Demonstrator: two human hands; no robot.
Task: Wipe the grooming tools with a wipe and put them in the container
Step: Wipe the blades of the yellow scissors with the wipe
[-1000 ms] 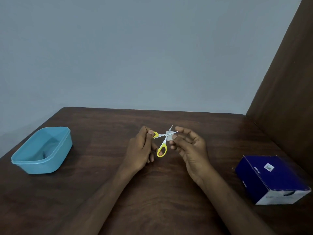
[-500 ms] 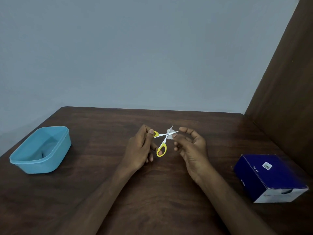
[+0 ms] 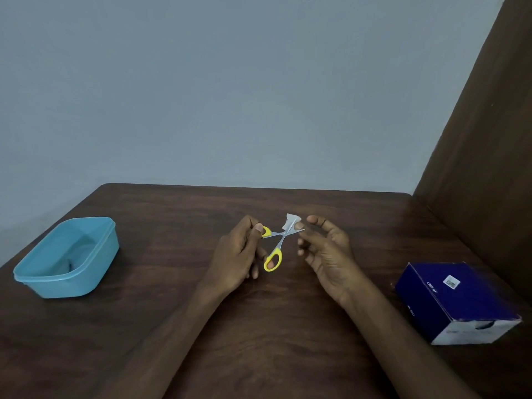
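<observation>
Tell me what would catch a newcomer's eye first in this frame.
The yellow-handled scissors, held open above the middle of the table: the left hand grips the handles while the right hand pinches a small white wipe against a blade. Next, the blue container at the left edge, and the dark blue box lying at the right.

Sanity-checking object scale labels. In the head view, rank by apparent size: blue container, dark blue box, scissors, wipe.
1. dark blue box and blue container: they look about alike, and the box sits nearer the camera, so I won't rank them.
2. scissors, clearly smaller.
3. wipe, smallest; partly hidden by the blades and fingers.
</observation>
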